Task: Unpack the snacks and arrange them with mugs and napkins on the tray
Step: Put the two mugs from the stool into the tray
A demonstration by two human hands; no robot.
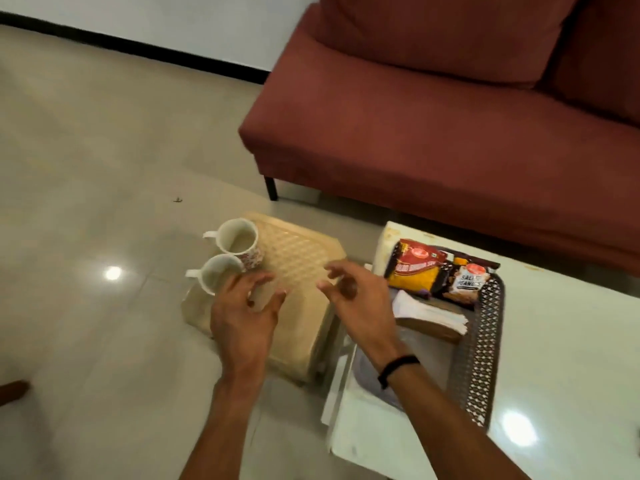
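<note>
Flanking both hands [298, 299]: mugs [228, 258], tray [485, 341].

A brown snack packet [465, 284] lying on the patterned tray [485, 348] carries the words "SALTED PEANUTS" in white beneath a round red logo too small to read. The red-and-yellow packet [414, 268] beside it bears a blurred line of lettering that cannot be read.

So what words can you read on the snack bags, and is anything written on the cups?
"SALTED PEANUTS": on the brown snack packet on the tray; the letters are partly blurred.
Yellow and red snack packet: there is white lettering on its red band, too blurred to read.
Mugs: a red pattern, no words.
</note>
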